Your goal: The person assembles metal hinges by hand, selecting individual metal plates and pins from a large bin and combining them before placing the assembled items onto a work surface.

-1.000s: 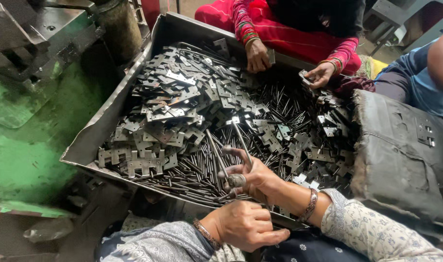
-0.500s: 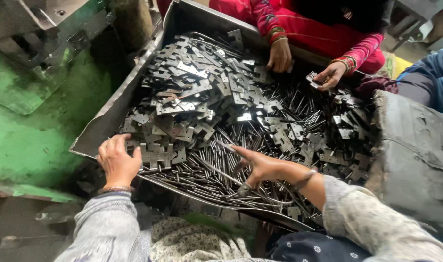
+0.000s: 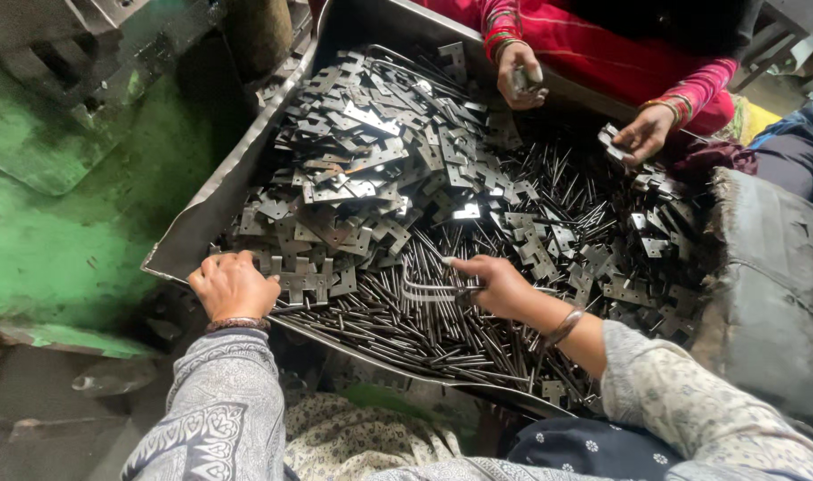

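Observation:
A large metal tray [image 3: 212, 212] holds a heap of flat notched metal plates [image 3: 371, 169] and several thin steel pins [image 3: 433, 325]. My left hand [image 3: 233, 285] rests on the tray's near left edge, fingers curled over plates there. My right hand [image 3: 495, 285] is over the middle of the pin pile and pinches a few pins [image 3: 429, 287] that stick out to the left.
Across the tray a person in red works with two hands [image 3: 520, 76] [image 3: 640, 134], each holding small metal parts. A green machine body [image 3: 59, 223] stands on the left. A grey sack [image 3: 772, 294] lies on the right.
My left hand has come from my lap up to the tray's left edge. My right hand has closed on a few pins and lifted them slightly.

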